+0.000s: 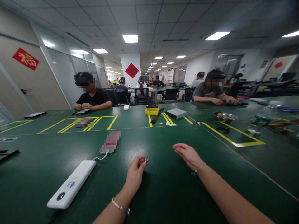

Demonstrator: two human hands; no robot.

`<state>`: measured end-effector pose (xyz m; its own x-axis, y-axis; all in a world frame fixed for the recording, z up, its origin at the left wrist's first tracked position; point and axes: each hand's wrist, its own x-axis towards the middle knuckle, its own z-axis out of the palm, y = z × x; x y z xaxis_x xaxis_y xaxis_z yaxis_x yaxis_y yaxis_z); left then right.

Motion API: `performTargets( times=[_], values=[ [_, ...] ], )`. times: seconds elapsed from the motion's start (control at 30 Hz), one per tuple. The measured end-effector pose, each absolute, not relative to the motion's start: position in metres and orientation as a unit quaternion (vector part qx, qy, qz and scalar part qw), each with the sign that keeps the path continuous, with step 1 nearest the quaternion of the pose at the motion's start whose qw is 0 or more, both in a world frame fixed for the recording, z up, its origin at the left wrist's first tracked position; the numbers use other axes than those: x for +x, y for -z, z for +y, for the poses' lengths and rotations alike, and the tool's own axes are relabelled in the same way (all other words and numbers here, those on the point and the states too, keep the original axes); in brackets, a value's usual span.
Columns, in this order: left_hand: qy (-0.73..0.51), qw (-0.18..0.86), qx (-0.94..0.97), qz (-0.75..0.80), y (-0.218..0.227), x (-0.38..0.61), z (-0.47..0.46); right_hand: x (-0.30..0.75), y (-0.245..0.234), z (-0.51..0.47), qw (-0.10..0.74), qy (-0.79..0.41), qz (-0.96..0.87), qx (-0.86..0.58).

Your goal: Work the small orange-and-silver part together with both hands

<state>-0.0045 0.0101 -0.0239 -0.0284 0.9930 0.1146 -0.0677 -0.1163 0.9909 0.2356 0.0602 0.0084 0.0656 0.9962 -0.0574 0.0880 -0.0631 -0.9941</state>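
Note:
My left hand (pixel 136 171) is raised a little above the green table (pixel 163 193), its fingers pinched on a small shiny metal piece (pixel 145 160) at the fingertips. My right hand (pixel 188 154) hovers just to the right of it with fingers stretched out together and nothing in it. Both wrists wear thin bracelets. A white power bank (pixel 72 183) lies to the left of my left hand, joined by a white cable to a phone (pixel 111 142) further back.
A yellow tray (pixel 151 111), a dark tool (pixel 157 115) and a grey box (pixel 176 113) sit mid-table. A metal bowl (pixel 225 116) and a plastic bottle (pixel 261 119) stand at the right. Other people sit across the table and beyond. Yellow tape lines mark the table.

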Motion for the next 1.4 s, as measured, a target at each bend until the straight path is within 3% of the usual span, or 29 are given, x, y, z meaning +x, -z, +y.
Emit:
performTargets(
  times=[0.1,0.2,0.57,1.4],
  values=[
    [-0.546,0.471,0.513,0.466,0.022,-0.005,0.009,0.178,-0.006,0.037,0.478,-0.649,-0.428,-0.409],
    [-0.539,0.462,0.524,0.47,0.018,-0.003,0.006,0.151,-0.002,0.017,0.44,-0.709,-0.409,-0.37],
    [-0.488,0.408,0.569,0.52,0.01,-0.003,0.001,0.153,0.01,0.022,0.427,-0.745,-0.387,-0.337],
    [-0.464,0.48,0.542,0.511,0.003,-0.001,-0.004,0.157,0.012,0.024,0.429,-0.791,-0.332,-0.283]
  ],
)
